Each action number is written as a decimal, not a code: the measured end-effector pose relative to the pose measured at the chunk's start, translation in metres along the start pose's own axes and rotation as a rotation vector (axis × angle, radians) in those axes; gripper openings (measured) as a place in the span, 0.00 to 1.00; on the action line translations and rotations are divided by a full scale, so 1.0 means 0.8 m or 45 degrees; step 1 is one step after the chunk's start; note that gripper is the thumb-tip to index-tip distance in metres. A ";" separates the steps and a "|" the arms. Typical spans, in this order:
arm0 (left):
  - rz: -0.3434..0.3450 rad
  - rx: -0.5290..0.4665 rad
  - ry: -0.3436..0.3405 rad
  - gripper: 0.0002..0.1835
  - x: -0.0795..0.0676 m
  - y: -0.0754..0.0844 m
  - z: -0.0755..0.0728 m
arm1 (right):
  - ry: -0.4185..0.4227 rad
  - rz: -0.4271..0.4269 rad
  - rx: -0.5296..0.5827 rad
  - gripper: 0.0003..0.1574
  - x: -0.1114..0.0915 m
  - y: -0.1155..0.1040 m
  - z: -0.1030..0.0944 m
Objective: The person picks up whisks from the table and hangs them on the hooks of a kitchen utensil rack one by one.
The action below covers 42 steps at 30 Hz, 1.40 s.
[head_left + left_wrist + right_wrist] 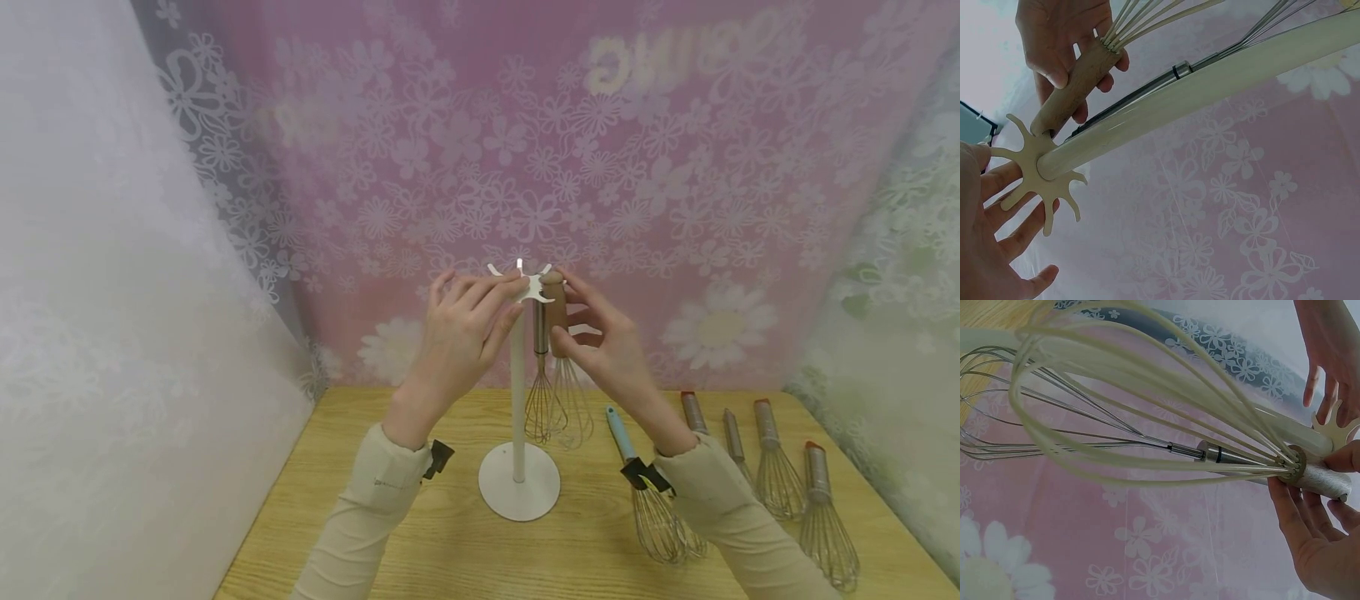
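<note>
My right hand (611, 337) grips the brown wooden handle of a whisk (555, 321) with pale wires, thumb on one side and fingers on the other. The handle's end is at the hooked top of a white stand (518, 400), wires pointing down; whether it hangs on a hook is hard to tell. A steel-handled whisk (1211, 452) hangs from the stand right beside it. On the stand's other side, my left hand (467, 325) lies over the hooked top (1032, 164), its fingers extended and touching the hooks. In the left wrist view its fingers spread behind the hooks.
A whisk with a light blue handle (618, 433) lies on the wooden table (360, 467), right of the stand's round white base (519, 504). Several metal-handled whisks, one red-tipped (817, 475), lie farther right. A floral curtain (450, 167) stands behind.
</note>
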<state>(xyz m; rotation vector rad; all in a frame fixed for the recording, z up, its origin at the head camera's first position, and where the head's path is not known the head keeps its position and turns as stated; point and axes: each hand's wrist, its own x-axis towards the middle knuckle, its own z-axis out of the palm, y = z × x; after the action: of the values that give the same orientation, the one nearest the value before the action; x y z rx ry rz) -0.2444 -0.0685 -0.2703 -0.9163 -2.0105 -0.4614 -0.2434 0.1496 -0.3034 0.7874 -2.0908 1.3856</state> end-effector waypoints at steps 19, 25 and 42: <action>0.002 0.009 -0.001 0.17 0.000 0.000 0.000 | 0.000 0.050 0.054 0.42 -0.003 0.003 0.001; 0.005 0.005 0.006 0.17 0.000 -0.001 0.001 | 0.015 0.057 0.082 0.40 -0.004 0.003 0.002; 0.001 0.008 0.012 0.17 0.000 -0.003 0.002 | 0.032 0.073 0.070 0.40 -0.003 0.004 0.003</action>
<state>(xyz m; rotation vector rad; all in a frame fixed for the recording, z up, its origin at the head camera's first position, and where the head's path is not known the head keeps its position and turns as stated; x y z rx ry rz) -0.2472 -0.0693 -0.2713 -0.9099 -2.0020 -0.4582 -0.2445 0.1486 -0.3078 0.7335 -2.0787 1.4813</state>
